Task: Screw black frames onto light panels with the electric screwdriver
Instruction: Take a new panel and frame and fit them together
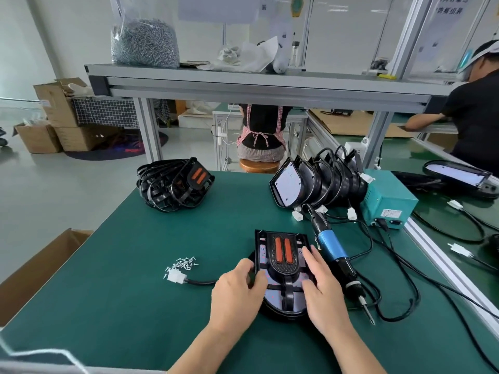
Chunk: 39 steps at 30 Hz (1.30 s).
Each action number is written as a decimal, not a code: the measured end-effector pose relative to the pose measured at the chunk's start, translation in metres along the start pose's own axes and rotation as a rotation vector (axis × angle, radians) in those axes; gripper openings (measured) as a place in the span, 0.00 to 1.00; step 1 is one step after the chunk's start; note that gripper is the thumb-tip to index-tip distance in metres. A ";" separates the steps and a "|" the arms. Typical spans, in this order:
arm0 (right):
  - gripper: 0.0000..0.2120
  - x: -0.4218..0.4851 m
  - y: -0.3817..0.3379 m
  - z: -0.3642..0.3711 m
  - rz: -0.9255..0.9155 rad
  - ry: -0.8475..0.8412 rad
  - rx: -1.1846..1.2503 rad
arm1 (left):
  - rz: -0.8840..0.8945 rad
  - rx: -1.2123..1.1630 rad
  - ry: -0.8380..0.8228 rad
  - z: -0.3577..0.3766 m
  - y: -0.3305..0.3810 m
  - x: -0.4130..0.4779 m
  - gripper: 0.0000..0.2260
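The frame [284,269] lies on the panel [272,295] on the worktop [151,306] straight in front of me, its long axis running away from me, square end far and rounded end near. My left hand [237,290] grips its left edge with curled fingers. My right hand [321,291] lies on its right side, fingers nearly straight, pressing and holding nothing. The screwdriver [333,253] lies just right of that hand, slanting from far-left to near-right with the bit towards me, so I judge the right hand the one to pick it up. The screws [184,263] sit in a small heap to the left, nearer my left hand, by a white plug [176,277]. Black cables [399,268] loop round the screwdriver and could drag. Farther off are spare frames [172,184] far left and a row of panels [318,182] far right.
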State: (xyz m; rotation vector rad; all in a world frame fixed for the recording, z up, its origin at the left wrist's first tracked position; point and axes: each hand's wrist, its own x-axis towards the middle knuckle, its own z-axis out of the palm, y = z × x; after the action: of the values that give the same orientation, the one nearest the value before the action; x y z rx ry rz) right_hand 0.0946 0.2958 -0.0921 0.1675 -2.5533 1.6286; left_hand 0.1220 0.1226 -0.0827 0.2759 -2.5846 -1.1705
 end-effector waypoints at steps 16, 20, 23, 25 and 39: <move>0.28 0.002 0.009 0.001 0.079 -0.003 0.100 | -0.047 0.630 -0.031 -0.045 -0.026 -0.008 0.11; 0.27 -0.002 0.004 0.003 0.093 0.009 0.078 | 0.019 0.620 0.029 -0.046 -0.022 -0.009 0.13; 0.26 -0.002 0.001 0.003 0.072 0.023 0.003 | 0.141 0.515 0.123 -0.047 -0.016 0.005 0.13; 0.26 -0.002 -0.001 0.002 0.042 0.016 -0.046 | 0.228 0.467 0.162 -0.046 -0.015 0.026 0.12; 0.29 -0.019 -0.018 0.021 0.117 0.012 -0.085 | 0.021 0.289 0.356 -0.063 -0.071 0.068 0.08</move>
State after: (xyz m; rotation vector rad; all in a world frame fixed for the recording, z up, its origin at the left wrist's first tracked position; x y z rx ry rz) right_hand 0.1154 0.2696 -0.0879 0.0015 -2.6630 1.5497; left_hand 0.0829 0.0122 -0.0845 0.4702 -2.4199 -0.6641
